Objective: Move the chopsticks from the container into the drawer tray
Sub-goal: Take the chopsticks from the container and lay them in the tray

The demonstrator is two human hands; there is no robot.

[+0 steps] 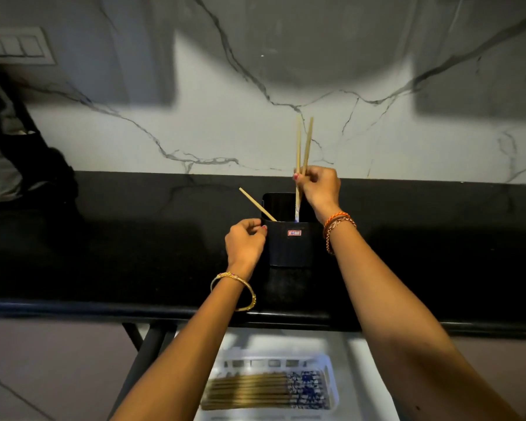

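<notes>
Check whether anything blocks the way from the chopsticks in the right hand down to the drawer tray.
Nothing visible does. The right hand holds two chopsticks above the black container; the white tray lies open below the counter edge, between the forearms.

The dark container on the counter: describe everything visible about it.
The dark container is a tall, boxy, open-topped holder, matte and plastic-looking, standing upright on the black countertop. A small red-bordered label marks its front. One chopstick leans out at its left corner; the right hand lifts two more from inside. The left hand steadies its left side.
</notes>
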